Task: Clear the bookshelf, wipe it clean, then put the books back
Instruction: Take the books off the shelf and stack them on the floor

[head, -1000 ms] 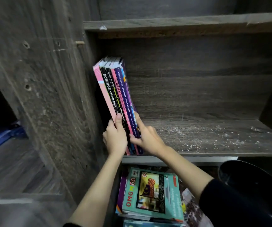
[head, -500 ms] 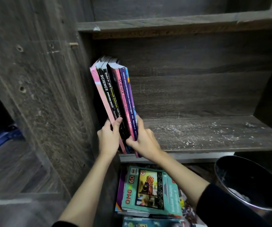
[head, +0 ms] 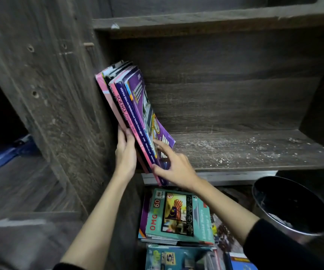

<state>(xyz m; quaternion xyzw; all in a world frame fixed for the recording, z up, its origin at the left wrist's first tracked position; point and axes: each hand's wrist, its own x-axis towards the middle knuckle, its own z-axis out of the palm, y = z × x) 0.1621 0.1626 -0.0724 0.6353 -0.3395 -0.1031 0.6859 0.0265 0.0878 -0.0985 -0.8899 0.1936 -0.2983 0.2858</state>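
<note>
Bracing leaning books (head: 132,114) with the left hand (head: 125,154), fingers straight. Pinching their lower end with the right hand (head: 174,168), over the dusty shelf (head: 245,151) edge.

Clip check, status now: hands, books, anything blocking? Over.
Left hand flat against the book bundle; right hand pinches its lower end. Bundle tilts toward the left side panel, lower end overhanging the dusty shelf board. Nothing blocking.

Floor books (head: 176,258) cut off at btm edge; titles blurred.
</note>
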